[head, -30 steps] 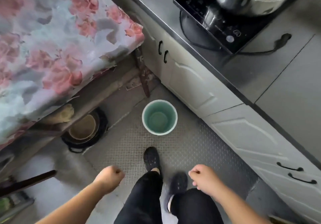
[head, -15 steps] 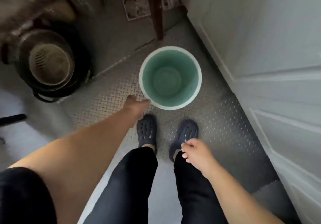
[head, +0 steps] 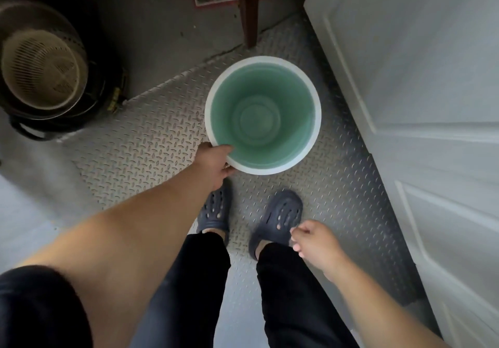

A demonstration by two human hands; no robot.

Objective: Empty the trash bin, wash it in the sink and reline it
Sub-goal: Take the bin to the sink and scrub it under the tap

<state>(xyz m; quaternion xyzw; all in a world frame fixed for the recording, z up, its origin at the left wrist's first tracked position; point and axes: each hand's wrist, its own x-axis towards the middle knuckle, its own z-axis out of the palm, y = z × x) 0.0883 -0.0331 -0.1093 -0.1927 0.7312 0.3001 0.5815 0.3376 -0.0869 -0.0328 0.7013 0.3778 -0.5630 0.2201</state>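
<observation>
The left hand (head: pixel 213 162) grips the rim of the green bin (head: pixel 263 115). The bin stands on the floor (head: pixel 151 142). The right hand (head: pixel 314 245) is loosely curled and holds nothing.

Beige colander (head: pixel 40 69) (in black pot (head: pixel 104 96)), white cabinet doors (head: pixel 421 77), table leg (head: pixel 249 7)

Tight on the right, open on the left

Your bin (head: pixel 297 158) sits near the cabinet doors (head: pixel 405 77) on its right; a table leg (head: pixel 249 9) stands just beyond. Left, bare checker-plate floor (head: pixel 140 142) reaches the far-left stacked pots (head: pixel 40 64).
</observation>
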